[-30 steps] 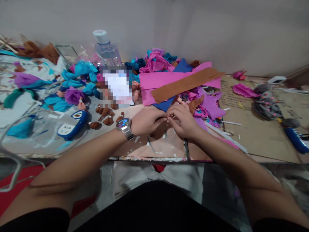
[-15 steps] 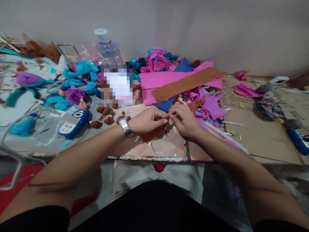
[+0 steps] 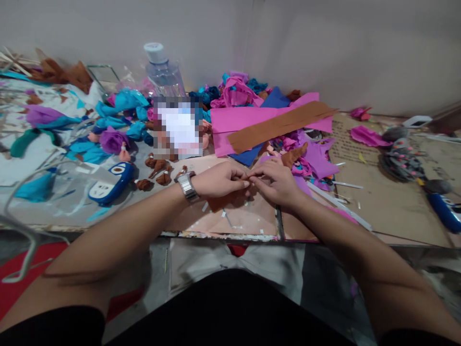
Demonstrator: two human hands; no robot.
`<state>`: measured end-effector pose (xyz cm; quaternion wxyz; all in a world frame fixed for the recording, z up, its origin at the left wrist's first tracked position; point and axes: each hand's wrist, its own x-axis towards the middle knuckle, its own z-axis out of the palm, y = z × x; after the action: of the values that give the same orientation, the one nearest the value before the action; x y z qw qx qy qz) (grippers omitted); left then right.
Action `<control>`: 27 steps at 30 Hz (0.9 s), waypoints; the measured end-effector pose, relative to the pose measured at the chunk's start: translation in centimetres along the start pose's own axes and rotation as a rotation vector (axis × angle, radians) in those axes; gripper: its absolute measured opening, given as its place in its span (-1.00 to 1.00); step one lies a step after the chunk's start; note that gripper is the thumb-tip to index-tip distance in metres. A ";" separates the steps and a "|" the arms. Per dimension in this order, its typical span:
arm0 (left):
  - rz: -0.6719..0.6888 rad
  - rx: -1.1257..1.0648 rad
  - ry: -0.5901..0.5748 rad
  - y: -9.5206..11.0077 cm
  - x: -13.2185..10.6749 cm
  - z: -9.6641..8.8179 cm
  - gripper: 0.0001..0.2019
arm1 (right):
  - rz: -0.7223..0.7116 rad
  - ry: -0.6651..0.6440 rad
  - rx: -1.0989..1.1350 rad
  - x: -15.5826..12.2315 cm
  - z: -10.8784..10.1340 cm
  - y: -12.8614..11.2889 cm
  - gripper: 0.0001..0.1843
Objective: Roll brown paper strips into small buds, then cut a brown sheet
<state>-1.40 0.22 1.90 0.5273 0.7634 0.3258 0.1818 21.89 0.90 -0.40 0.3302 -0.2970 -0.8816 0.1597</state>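
Head view | left hand point(image 3: 219, 180) pinching brown paper piece point(image 3: 246, 177) | right hand point(image 3: 279, 185) pinching same piece

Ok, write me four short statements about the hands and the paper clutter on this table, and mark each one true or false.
1. The left hand and right hand both pinch a brown paper piece between their fingertips. True.
2. The wristwatch is on the right wrist. False: it is on the left wrist.
3. A long brown strip lies on top of the pink sheet. True.
4. The water bottle lies on its side beside the hands. False: it stands upright with its cap on, at the back near the wall.
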 end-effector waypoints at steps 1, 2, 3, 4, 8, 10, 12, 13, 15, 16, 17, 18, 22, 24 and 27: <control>-0.015 -0.050 -0.011 0.0 0.0 0.1 -0.76 | -0.004 0.007 0.000 0.0 0.0 0.0 -0.89; -0.037 -0.119 -0.021 0.0 0.0 0.2 -0.77 | -0.013 0.017 0.000 0.0 0.0 0.0 -0.89; -0.066 -0.207 -0.029 0.1 -0.1 0.3 -0.78 | -0.024 0.026 0.003 0.0 -0.1 0.0 -0.89; -0.101 -0.308 -0.035 0.1 -0.1 0.4 -0.79 | -0.037 0.036 0.007 0.0 -0.1 0.0 -0.89; -0.227 -0.631 -0.059 0.3 -0.3 0.5 -0.84 | -0.071 0.047 0.038 -0.1 -0.2 0.1 -0.87; -0.254 -0.669 -0.074 0.5 -0.4 0.4 -0.86 | -0.082 0.044 0.065 -0.1 -0.3 0.1 -0.87; -0.252 -0.684 -0.088 0.7 -0.4 0.2 -0.88 | -0.092 0.050 0.080 -0.1 -0.4 0.1 -0.87; -0.239 -0.689 -0.097 0.8 -0.5 0.1 -0.88 | -0.101 0.056 0.081 -0.1 -0.4 0.1 -0.88; -0.194 -0.691 -0.112 0.9 -0.5 0.0 -0.82 | -0.122 0.067 0.074 0.0 -0.5 0.0 -0.90; -0.179 -0.686 -0.117 1.0 -0.5 0.0 -0.78 | -0.135 0.069 0.070 0.0 -0.5 0.0 -0.91; -0.174 -0.678 -0.115 1.0 -0.5 0.0 -0.74 | -0.150 0.071 0.067 0.0 -0.6 0.0 -0.92; -0.177 -0.671 -0.099 0.9 -0.5 0.1 -0.72 | -0.163 0.073 0.066 0.0 -0.6 0.0 -0.92; -0.246 -0.635 -0.047 0.8 -0.5 0.2 -0.81 | -0.171 0.056 0.074 0.0 -0.7 -0.1 -0.91; -0.271 -0.623 -0.048 0.9 -0.4 0.1 -0.82 | -0.160 0.057 0.082 0.0 -0.7 -0.2 -0.91; -0.267 -0.659 -0.044 1.0 -0.5 0.1 -0.77 | -0.164 0.076 0.086 0.1 -0.7 -0.4 -0.92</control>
<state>-1.36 -0.43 2.83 0.7713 0.5065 0.3352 0.1901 22.15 0.72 0.41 0.3881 -0.2151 -0.8821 0.1582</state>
